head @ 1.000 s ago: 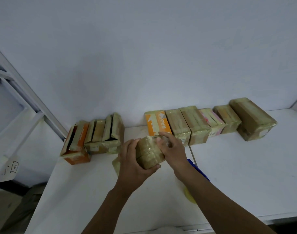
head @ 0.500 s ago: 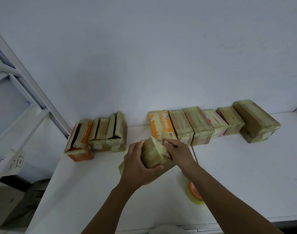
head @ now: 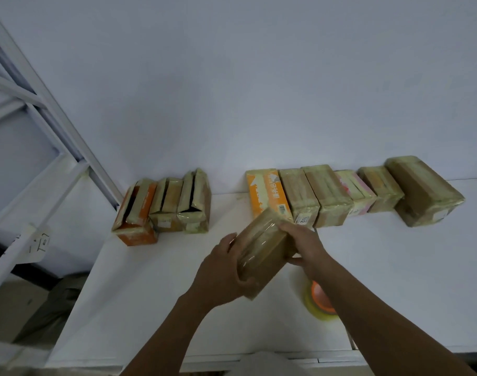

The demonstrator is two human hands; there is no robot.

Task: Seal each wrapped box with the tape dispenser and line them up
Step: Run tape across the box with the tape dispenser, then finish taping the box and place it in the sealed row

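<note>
Six taped boxes (head: 337, 196) stand in line along the far wall at right. Three boxes (head: 166, 204) at far left gape on top, so they are likely unsealed. The left hand (head: 218, 272) and right hand (head: 305, 242) clamp a wrapped box (head: 261, 248) over the tabletop (head: 150, 294), beside the row's left end. The tape roll (head: 317, 299) lies near. The orange box (head: 267, 194) bears Chinese characters and a barcode, too small to read.

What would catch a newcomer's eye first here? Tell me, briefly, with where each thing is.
First, the tape-wrapped box held tilted over the white table, the left hand gripping its near end and the right hand its far end. Next, the row of six wrapped boxes along the wall at right, and three more boxes grouped at left. A yellow tape roll lies partly hidden by the right forearm.
</note>
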